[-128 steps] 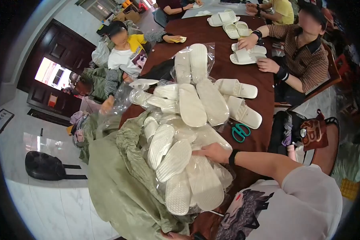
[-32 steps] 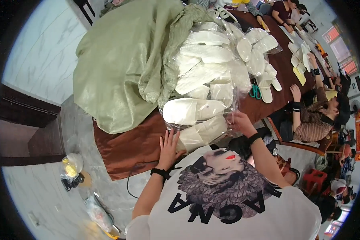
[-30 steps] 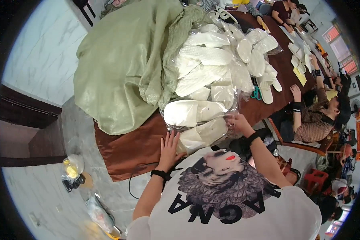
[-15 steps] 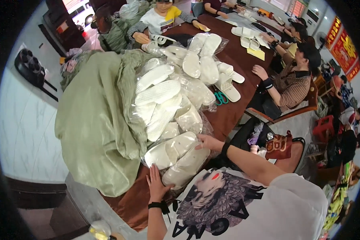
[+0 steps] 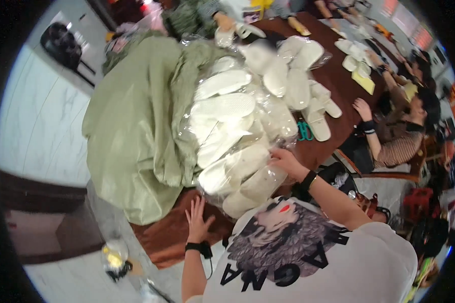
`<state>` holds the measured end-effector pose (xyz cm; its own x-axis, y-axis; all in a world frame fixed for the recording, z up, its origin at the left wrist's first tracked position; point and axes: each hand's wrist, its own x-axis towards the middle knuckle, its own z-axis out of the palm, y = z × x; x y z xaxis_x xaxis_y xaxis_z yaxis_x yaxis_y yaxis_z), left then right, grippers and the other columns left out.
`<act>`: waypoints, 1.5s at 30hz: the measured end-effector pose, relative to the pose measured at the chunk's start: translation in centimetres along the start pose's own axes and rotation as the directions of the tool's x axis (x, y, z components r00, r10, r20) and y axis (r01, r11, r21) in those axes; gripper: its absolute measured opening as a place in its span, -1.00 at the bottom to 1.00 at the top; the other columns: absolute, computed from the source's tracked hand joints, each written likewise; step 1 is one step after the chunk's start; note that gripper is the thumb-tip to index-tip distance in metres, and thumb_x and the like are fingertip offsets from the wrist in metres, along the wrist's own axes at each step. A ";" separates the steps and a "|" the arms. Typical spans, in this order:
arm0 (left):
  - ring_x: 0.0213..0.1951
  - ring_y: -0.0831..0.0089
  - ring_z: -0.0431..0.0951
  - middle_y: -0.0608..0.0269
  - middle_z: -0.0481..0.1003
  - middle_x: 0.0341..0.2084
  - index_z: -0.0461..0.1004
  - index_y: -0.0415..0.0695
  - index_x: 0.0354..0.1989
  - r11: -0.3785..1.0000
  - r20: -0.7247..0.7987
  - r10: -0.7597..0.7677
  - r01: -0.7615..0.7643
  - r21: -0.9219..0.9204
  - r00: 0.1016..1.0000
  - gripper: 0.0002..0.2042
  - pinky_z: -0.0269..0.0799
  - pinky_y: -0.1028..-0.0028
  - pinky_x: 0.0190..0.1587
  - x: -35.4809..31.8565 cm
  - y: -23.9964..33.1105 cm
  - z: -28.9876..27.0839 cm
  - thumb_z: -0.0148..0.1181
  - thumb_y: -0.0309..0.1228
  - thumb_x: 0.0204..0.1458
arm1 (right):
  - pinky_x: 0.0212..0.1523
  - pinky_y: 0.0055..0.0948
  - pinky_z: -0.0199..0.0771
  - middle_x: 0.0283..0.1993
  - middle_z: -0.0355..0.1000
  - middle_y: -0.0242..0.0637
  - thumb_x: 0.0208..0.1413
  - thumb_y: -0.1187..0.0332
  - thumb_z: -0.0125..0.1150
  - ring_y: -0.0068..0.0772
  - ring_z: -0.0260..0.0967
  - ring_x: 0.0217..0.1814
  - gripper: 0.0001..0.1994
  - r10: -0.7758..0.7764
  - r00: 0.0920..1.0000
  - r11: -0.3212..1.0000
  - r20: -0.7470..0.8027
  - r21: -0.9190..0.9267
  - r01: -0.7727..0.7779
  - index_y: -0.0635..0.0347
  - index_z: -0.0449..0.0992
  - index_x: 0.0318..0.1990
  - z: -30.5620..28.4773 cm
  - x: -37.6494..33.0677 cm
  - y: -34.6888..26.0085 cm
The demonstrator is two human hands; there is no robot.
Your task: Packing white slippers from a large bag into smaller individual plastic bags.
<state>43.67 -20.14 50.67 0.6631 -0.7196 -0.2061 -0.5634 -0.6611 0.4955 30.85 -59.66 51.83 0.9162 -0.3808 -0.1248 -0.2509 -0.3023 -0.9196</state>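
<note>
Got a bagged slipper pair [image 5: 231, 170] pinched by the right hand [image 5: 289, 164] just left of the grip, with the left hand [image 5: 199, 222] spread empty farther left, so looks far from done given the heap [image 5: 226, 105] left beyond.

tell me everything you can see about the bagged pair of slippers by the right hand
The cream-white, flat-soled slippers lie side by side, slanting up to the right, in a clear, glossy, wrinkled plastic bag. Each has a broad band across it; the material looks smooth, like rubber or foam. They rest at the near edge of a heap of similar bagged white slippers. The right hand grips the bag's right end; the open left hand is just below its left end. Blur hides finer detail.
</note>
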 end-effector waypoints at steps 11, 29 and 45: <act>-0.09 0.31 0.40 0.05 0.40 -0.04 0.29 -0.39 0.08 0.384 -0.317 -0.753 -0.007 -0.923 0.577 -0.53 0.34 0.36 -0.03 2.5 6.8 5.4 -0.14 -0.16 0.28 | 0.12 -0.48 0.29 0.08 0.38 -0.30 0.13 0.42 0.12 -0.51 0.29 0.10 -0.57 0.017 0.937 0.716 0.349 0.650 -0.255 0.26 0.32 0.17 2.3 0.7 -0.1; -0.49 0.61 0.18 0.44 0.27 -0.55 0.30 -0.26 -0.44 0.621 -0.388 -0.585 0.086 -0.779 0.712 -0.73 0.17 0.55 -0.43 1.4 -0.9 4.9 -0.09 -0.36 0.28 | -0.31 -0.18 0.38 -0.34 0.43 0.09 0.14 0.22 0.14 0.09 0.41 -0.29 -0.68 0.157 0.981 0.967 -0.117 -0.183 -0.176 0.33 0.34 -0.16 3.8 -0.5 -3.2; -0.55 0.40 0.24 0.14 0.37 -0.62 0.40 -0.32 -0.40 0.729 -0.536 -0.538 0.040 -0.683 0.651 -0.76 0.28 0.40 -0.43 2.6 0.1 5.6 -0.04 -0.38 0.23 | 0.10 -0.36 0.34 0.03 0.46 -0.13 0.00 0.35 0.28 -0.33 0.37 0.06 -0.47 0.134 0.903 0.990 0.408 -0.095 -0.104 0.20 0.33 0.18 4.0 -3.6 0.3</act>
<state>42.57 -23.28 45.51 0.9987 0.0005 0.0514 -0.0477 -0.3655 0.9296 28.75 -54.90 50.51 0.9212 -0.0284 -0.3880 -0.3737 -0.3421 -0.8622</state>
